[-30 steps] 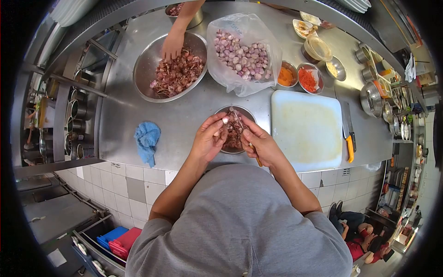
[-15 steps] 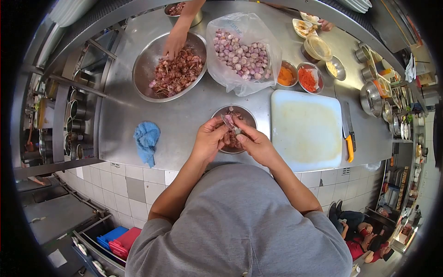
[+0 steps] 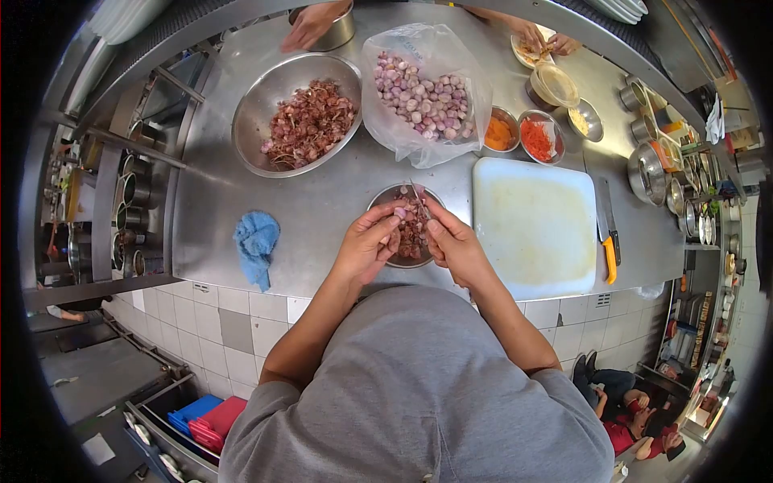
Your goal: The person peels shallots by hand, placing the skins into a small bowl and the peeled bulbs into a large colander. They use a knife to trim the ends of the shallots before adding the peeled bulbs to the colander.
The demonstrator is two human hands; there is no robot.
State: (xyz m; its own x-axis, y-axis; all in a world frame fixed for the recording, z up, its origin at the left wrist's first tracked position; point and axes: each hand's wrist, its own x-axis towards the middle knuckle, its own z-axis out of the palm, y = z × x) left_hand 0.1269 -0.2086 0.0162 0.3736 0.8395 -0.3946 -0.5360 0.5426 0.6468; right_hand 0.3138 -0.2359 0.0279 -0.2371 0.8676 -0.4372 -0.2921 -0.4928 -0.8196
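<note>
My left hand (image 3: 366, 244) pinches a small pale-purple shallot (image 3: 400, 213) over a small steel bowl (image 3: 390, 196) that holds reddish peels. My right hand (image 3: 456, 248) grips a small knife (image 3: 419, 196) whose thin blade points up and away over the same bowl, close to the shallot. Both hands hover just above the bowl at the near edge of the steel counter (image 3: 322, 201). Behind it stands a clear plastic bag of shallots (image 3: 423, 92) and a large steel bowl of peels (image 3: 302, 121).
A white cutting board (image 3: 535, 225) lies right of the bowl, with an orange-handled knife (image 3: 609, 241) beside it. A blue rag (image 3: 257, 244) lies at the left. Small bowls of orange paste (image 3: 500, 131) and red paste (image 3: 538, 138) stand behind. Other people's hands (image 3: 310, 24) work across the counter.
The other person's hand has left the large bowl of peels and moved back to a pot at the far edge. My hands turned the shallot slightly; the knife blade now points upward.
</note>
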